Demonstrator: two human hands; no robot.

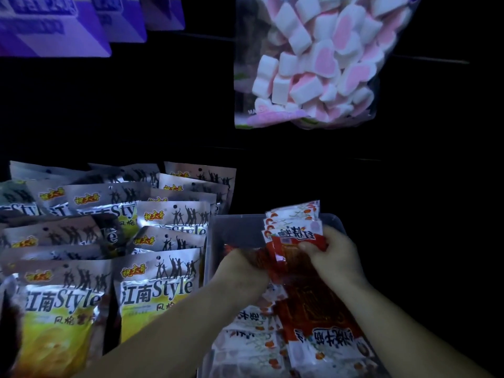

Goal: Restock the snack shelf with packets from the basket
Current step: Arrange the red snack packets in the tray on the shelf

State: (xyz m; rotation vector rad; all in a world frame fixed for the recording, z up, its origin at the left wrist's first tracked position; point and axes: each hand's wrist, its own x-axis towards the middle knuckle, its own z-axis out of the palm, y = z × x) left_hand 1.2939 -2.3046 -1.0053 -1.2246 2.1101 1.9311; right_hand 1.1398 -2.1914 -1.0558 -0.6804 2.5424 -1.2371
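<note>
A see-through plastic basket [237,223] sits low in the middle of the view. Inside it lie red and white snack packets [321,336], flat and piled on top of each other.

At the far end of the basket, both hands hold a small bunch of red and white packets [291,236]. These stand up on their edges, packed close like cards. The left hand [242,268] has its fingers curled round the left side of the bunch. The right hand [335,255] grips the right side, with its thumb pressed on the front packet. The bunch is over the basket, not on the shelf.

Just beside the basket, on the left, shiny silver and yellow snack bags [152,285] stand in rows, one behind another. Up high on the right hangs a clear bag of pink and white marshmallows [308,64]. Up high on the left are purple packs [54,25], too blurry to read. The rest of the shelf is very dark
</note>
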